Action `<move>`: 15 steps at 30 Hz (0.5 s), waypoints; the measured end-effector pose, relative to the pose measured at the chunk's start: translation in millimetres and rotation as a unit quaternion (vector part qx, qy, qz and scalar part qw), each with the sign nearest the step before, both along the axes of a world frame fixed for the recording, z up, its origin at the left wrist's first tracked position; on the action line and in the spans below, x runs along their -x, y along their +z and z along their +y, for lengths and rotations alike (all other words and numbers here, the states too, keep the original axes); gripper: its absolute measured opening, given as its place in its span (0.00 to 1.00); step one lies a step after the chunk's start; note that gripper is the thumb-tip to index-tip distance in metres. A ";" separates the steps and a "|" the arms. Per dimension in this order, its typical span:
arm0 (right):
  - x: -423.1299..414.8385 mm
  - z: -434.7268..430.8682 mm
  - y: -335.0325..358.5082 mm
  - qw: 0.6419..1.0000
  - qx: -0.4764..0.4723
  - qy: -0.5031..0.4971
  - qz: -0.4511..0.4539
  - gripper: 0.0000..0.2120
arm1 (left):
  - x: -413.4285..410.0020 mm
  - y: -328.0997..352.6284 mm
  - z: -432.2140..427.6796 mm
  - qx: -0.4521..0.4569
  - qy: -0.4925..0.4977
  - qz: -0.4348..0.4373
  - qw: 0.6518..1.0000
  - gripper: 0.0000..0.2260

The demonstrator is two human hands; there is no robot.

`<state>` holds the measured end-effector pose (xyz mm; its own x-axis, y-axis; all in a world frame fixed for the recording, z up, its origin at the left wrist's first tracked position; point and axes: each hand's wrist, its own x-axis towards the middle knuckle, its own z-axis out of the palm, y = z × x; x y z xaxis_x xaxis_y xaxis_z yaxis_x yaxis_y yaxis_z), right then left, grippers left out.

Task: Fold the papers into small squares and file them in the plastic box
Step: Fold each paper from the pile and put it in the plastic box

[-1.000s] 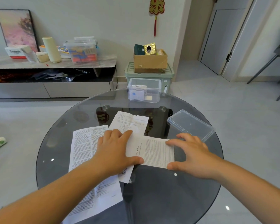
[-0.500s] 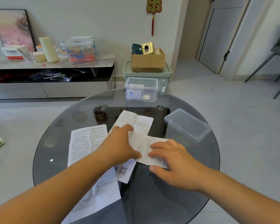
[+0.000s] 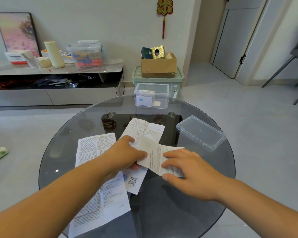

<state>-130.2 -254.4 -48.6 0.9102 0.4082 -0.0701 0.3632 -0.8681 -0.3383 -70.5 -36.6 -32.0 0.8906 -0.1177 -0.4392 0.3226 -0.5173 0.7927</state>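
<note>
**Surface** (image 3: 172,213): round glass top. Bare glass lies along the left rim and across the near right.

**Folded paper** (image 3: 155,152): at the centre, partly over the QR-code sheet.
- Its long axis runs left to right, dipping toward the near right.
- The left end is raised as a flap and the right end lies flat.

**Left hand** (image 3: 126,157): the thumb above and the fingers (image 3: 134,167) beneath pinch the raised left end.

**Right hand** (image 3: 189,174): the fingers are straight and spread, pressing the right end down.

**QR-code sheet** (image 3: 144,129): its long axis runs far to near, tilted. Its near end overlaps the large printed sheet.

**Large printed sheet** (image 3: 93,169): lies at the left with its long axis far to near. Its near end reaches toward the near rim.

**Plastic box** (image 3: 162,88): clear and open, at the far rim, with small white pieces inside.

**Lid** (image 3: 200,133): close to the right rim, apart from the box, set diagonally.
</note>
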 end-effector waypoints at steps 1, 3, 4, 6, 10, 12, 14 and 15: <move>0.1 -0.1 0.7 1.000 -0.010 -0.009 0.001 0.23 | 1.5 1.1 0.5 0.024 -0.004 0.016 1.000 0.24; 1.2 1.0 2.5 0.998 -0.053 -0.037 0.020 0.24 | 6.2 3.8 0.5 0.057 -0.020 0.030 0.998 0.22; 1.4 2.1 3.1 0.993 -0.093 -0.057 0.037 0.23 | 9.1 5.1 -0.4 0.062 -0.031 0.026 0.997 0.20; 0.9 3.6 5.4 0.972 -0.193 -0.102 0.084 0.21 | 13.5 4.9 -3.6 0.052 -0.061 -0.013 0.997 0.16; -6.1 1.4 10.7 0.897 -0.372 -0.185 0.148 0.11 | 22.9 5.2 -17.2 0.011 -0.148 -0.116 0.982 0.17; -10.5 -2.2 10.5 0.868 -0.424 -0.209 0.152 0.14 | 28.3 2.7 -22.6 -0.040 -0.210 -0.146 0.966 0.21; -14.0 -5.7 8.9 0.857 -0.438 -0.223 0.155 0.19 | 32.5 -1.9 -23.9 -0.119 -0.278 -0.195 0.933 0.25; -15.0 -7.2 8.6 0.854 -0.439 -0.230 0.158 0.19 | 33.3 -5.3 -23.6 -0.165 -0.310 -0.227 0.908 0.26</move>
